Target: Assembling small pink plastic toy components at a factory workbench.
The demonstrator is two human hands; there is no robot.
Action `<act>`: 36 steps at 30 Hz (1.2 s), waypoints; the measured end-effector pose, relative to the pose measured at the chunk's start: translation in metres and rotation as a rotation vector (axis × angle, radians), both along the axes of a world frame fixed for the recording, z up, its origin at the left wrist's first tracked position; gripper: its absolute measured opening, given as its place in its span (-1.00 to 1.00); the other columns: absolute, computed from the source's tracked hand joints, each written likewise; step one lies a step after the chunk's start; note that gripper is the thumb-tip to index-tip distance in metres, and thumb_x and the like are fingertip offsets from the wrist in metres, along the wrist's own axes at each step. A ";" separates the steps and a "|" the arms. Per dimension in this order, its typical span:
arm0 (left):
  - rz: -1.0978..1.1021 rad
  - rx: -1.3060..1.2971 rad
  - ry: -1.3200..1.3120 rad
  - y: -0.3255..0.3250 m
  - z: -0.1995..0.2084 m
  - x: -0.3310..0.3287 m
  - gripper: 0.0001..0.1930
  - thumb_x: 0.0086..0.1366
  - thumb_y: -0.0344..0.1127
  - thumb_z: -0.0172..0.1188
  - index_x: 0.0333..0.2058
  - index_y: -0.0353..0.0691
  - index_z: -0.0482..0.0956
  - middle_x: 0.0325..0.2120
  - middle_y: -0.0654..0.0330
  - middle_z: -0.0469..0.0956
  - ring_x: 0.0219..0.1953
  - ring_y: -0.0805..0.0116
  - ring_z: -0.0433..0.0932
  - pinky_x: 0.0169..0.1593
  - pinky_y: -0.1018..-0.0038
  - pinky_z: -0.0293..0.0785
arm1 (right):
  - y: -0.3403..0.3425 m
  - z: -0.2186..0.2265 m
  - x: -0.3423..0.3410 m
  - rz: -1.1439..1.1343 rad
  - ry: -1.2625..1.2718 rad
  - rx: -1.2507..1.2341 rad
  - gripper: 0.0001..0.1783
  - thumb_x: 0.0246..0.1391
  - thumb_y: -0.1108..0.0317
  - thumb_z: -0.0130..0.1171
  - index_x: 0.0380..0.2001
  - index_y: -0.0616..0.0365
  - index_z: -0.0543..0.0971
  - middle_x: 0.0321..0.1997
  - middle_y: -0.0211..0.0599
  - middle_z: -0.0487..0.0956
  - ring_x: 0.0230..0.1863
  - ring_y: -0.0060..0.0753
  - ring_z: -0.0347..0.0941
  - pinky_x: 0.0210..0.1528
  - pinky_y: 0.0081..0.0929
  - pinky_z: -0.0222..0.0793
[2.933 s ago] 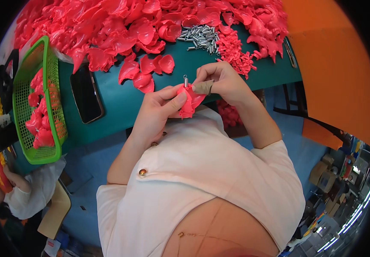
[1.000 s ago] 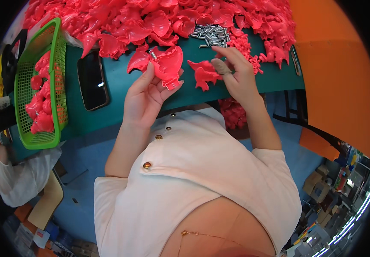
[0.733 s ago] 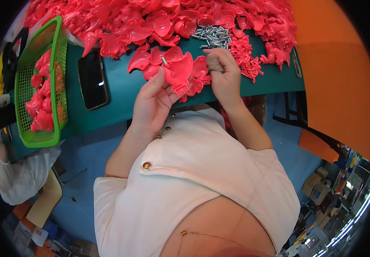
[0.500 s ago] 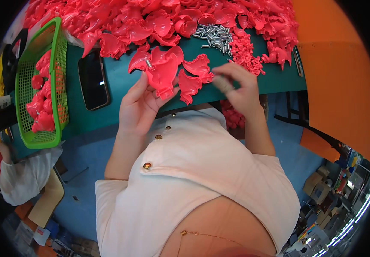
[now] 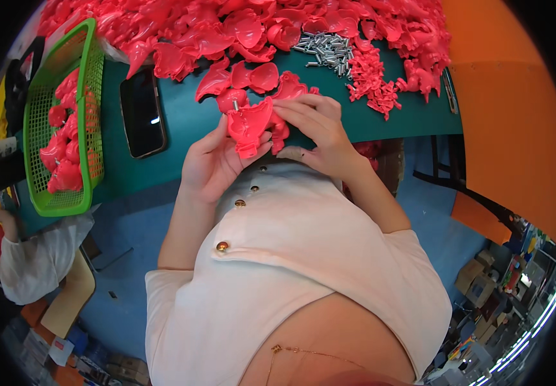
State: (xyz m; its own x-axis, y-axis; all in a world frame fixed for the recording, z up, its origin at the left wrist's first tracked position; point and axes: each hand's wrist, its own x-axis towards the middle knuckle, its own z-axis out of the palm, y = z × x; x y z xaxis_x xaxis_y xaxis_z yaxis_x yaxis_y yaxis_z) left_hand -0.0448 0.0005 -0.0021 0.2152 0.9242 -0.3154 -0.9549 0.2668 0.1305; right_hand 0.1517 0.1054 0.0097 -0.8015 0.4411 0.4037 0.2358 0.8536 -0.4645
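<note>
My left hand (image 5: 210, 166) grips a pink plastic shell half (image 5: 249, 127), hollow side up, between thumb and fingers. A metal pin (image 5: 236, 105) stands at its upper left edge. My right hand (image 5: 318, 134) is at the shell's right edge, its fingers drawn together at the tips. Whatever small thing those tips pinch is hidden. Beneath the right hand another pink shell piece (image 5: 280, 133) partly shows. Just beyond the hands, more loose pink shell pieces (image 5: 264, 77) lie on the green tabletop.
A large pile of pink shells (image 5: 226, 29) covers the table's far side. Metal pins (image 5: 329, 53) and small pink parts (image 5: 373, 80) lie at right. A phone (image 5: 143, 114) and a green basket (image 5: 91, 161) of pink pieces are at left. A person's sleeve (image 5: 46, 257) shows farther left.
My right hand has moved left, from beside the loose pieces to the edge of the held shell. The left hand has shifted slightly and tilted the shell.
</note>
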 end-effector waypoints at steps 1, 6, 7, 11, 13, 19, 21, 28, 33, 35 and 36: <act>0.005 0.025 -0.045 -0.001 0.000 0.000 -0.52 0.38 -0.14 -0.22 0.10 -0.41 0.16 -0.01 -0.11 0.36 -0.01 0.05 0.44 0.12 0.17 0.34 | -0.001 0.000 -0.003 0.029 0.027 -0.049 -0.20 -0.40 0.15 0.43 0.03 0.10 0.42 0.02 -0.25 0.45 0.01 -0.21 0.30 0.08 -0.27 0.05; 0.030 0.051 -0.134 -0.001 0.002 -0.001 -0.52 0.39 -0.13 -0.22 0.11 -0.40 0.15 -0.01 -0.11 0.36 -0.01 0.05 0.44 0.15 0.15 0.30 | -0.004 0.000 -0.018 0.083 0.078 -0.128 -0.31 -0.35 0.24 0.40 -0.04 0.15 0.43 -0.03 -0.27 0.48 0.01 -0.24 0.36 0.06 -0.25 0.11; 0.035 0.045 -0.152 0.000 0.002 -0.001 -0.52 0.39 -0.13 -0.22 0.11 -0.40 0.15 -0.01 -0.11 0.36 -0.01 0.04 0.43 0.16 0.15 0.29 | -0.004 -0.001 -0.019 0.090 0.099 -0.126 -0.32 -0.34 0.25 0.40 -0.05 0.16 0.43 -0.04 -0.27 0.48 0.00 -0.23 0.37 0.06 -0.25 0.13; 0.056 0.025 -0.181 0.003 0.003 -0.001 -0.51 0.39 -0.12 -0.22 0.12 -0.40 0.14 -0.01 -0.12 0.36 0.00 0.01 0.43 0.16 0.13 0.28 | -0.004 -0.007 -0.020 0.085 0.123 -0.109 -0.25 -0.41 0.30 0.45 -0.03 0.19 0.42 -0.05 -0.17 0.48 -0.06 -0.13 0.40 0.03 -0.23 0.18; 0.043 0.046 -0.150 0.002 0.006 -0.001 -0.52 0.39 -0.13 -0.23 0.12 -0.40 0.14 -0.01 -0.11 0.35 0.00 0.01 0.43 0.14 0.13 0.31 | -0.004 -0.001 -0.017 0.056 0.112 -0.147 -0.26 -0.40 0.33 0.44 -0.03 0.22 0.42 -0.03 -0.16 0.48 -0.04 -0.17 0.40 0.05 -0.25 0.20; 0.133 0.072 0.442 0.011 0.050 0.007 -0.60 0.37 -0.20 -0.13 0.02 -0.41 0.29 -0.09 0.00 0.45 -0.08 0.20 0.50 0.00 0.30 0.47 | 0.017 0.030 -0.001 0.063 0.747 -0.864 -0.10 -0.29 0.25 0.46 0.11 0.33 0.25 0.09 0.16 0.37 0.16 -0.04 0.30 0.18 -0.20 0.20; 0.139 0.103 0.554 0.019 0.057 0.010 -0.63 0.36 -0.23 -0.08 -0.02 -0.41 0.35 -0.13 0.05 0.48 -0.11 0.28 0.52 -0.04 0.36 0.50 | 0.020 0.048 -0.005 0.097 0.743 -0.853 -0.09 -0.27 0.14 0.44 0.11 0.35 0.25 0.08 0.21 0.36 0.16 0.00 0.28 0.20 -0.15 0.16; 0.151 0.161 0.537 0.035 0.071 0.016 -0.69 0.32 -0.27 -0.01 -0.11 -0.41 0.45 -0.20 0.11 0.53 -0.17 0.40 0.54 -0.11 0.45 0.54 | 0.032 0.060 -0.007 0.240 0.635 -0.671 0.03 -0.25 0.02 0.35 0.15 0.51 0.13 0.10 0.24 0.33 0.17 0.07 0.26 0.21 -0.08 0.12; 0.158 0.159 0.530 0.038 0.078 0.018 -0.69 0.32 -0.27 0.00 -0.12 -0.43 0.45 -0.22 0.11 0.54 -0.20 0.40 0.55 -0.13 0.46 0.55 | 0.042 0.063 -0.006 0.280 0.578 -0.556 -0.01 -0.16 0.06 0.30 0.16 0.55 0.10 0.09 0.26 0.34 0.17 0.09 0.26 0.21 -0.12 0.11; 0.156 0.190 0.507 0.038 0.079 0.017 -0.68 0.32 -0.26 0.00 -0.12 -0.43 0.45 -0.22 0.09 0.54 -0.19 0.39 0.55 -0.12 0.46 0.55 | 0.048 0.062 0.001 0.298 0.456 -0.512 -0.05 -0.26 0.19 0.36 0.16 0.44 0.18 0.20 -0.01 0.29 0.16 -0.16 0.27 0.18 -0.32 0.18; 0.156 0.189 0.507 0.039 0.080 0.017 -0.68 0.32 -0.26 0.00 -0.12 -0.43 0.45 -0.22 0.09 0.54 -0.19 0.39 0.55 -0.12 0.46 0.55 | 0.049 0.062 0.001 0.298 0.456 -0.513 -0.05 -0.26 0.19 0.36 0.16 0.44 0.18 0.20 -0.01 0.29 0.16 -0.16 0.27 0.18 -0.32 0.18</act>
